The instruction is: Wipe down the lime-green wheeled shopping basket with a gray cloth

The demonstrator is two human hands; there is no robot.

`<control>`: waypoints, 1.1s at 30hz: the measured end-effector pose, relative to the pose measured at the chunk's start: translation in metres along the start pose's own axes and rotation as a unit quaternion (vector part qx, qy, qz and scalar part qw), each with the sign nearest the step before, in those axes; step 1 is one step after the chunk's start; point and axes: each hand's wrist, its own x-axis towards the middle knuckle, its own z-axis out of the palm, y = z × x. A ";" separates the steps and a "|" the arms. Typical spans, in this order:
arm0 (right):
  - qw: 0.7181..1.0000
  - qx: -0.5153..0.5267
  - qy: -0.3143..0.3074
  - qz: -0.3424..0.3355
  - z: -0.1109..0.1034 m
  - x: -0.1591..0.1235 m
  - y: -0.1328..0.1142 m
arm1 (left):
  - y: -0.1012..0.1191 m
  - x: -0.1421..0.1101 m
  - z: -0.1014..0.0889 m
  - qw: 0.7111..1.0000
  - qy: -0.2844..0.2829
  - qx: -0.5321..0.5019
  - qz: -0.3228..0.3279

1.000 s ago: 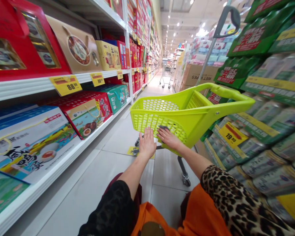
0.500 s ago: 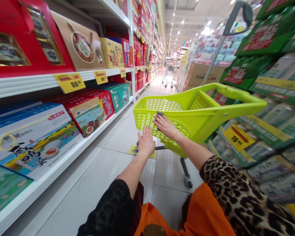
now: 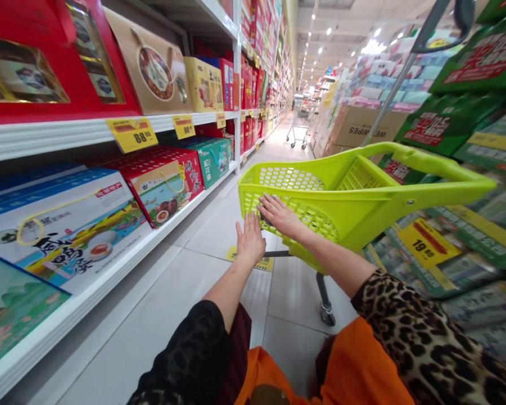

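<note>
A lime-green plastic shopping cart [image 3: 375, 208] stands tilted in the aisle in front of me. My right hand [image 3: 278, 214] lies flat on the basket's near mesh wall with its fingers stretched out. No cloth shows under it now. My left hand [image 3: 250, 240] is held up just left of it, fingers straight, close to the basket's lower left corner. I cannot tell whether it touches the basket. My sleeves are leopard print over an orange garment.
White shelves [image 3: 67, 135] on the left carry large gift boxes [image 3: 67, 225] and yellow price tags [image 3: 131, 134]. Stacked green cartons [image 3: 468, 67] line the right. The cart's grey handle pole [image 3: 405, 73] rises at upper right. A metal trolley [image 3: 298, 126] stands far down the tiled aisle.
My right hand slid up and left along the basket wall, and the grey cloth seen under its fingers no longer shows. My view and the cart shifted a little forward and right.
</note>
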 end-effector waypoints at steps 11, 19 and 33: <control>0.998 0.005 -0.054 -0.027 0.043 -0.016 -0.011 | -0.018 -0.005 0.009 1.000 -0.002 0.020 -0.008; 0.999 0.036 -0.015 -0.038 0.021 0.020 -0.004 | -0.019 -0.001 0.003 0.999 -0.030 0.002 -0.026; 0.995 0.043 -0.078 -0.054 0.059 0.022 -0.022 | -0.043 -0.010 0.008 0.996 -0.038 -0.014 -0.075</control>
